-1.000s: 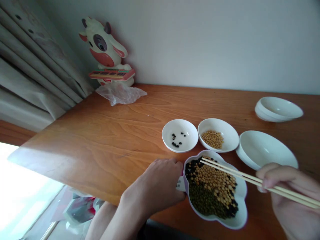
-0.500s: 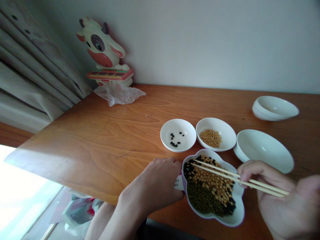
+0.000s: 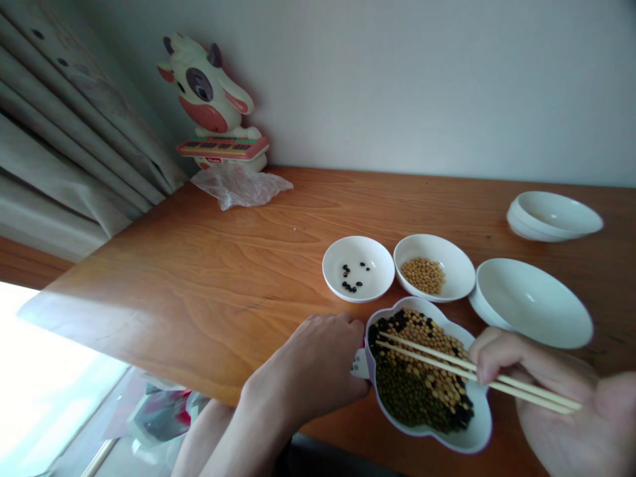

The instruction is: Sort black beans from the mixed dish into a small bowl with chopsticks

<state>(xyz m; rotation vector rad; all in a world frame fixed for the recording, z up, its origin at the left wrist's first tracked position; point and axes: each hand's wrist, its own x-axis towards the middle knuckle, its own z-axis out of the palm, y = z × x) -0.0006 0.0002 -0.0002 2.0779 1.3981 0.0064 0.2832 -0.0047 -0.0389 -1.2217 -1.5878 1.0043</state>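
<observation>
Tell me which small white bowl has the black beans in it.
The left small bowl in this view: it holds a few black beans. The small bowl beside it holds yellow beans instead.

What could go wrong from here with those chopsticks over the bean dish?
Round yellow soybeans might slip from the light wooden chopsticks in the right hand and roll across the orange wooden table. The flower-shaped white dish with its purple rim sits near the table's edge, steadied by the left hand, so a knock might spill it. Shiny black beans touch dark green beans, and the two may be hard to tell apart.
</observation>
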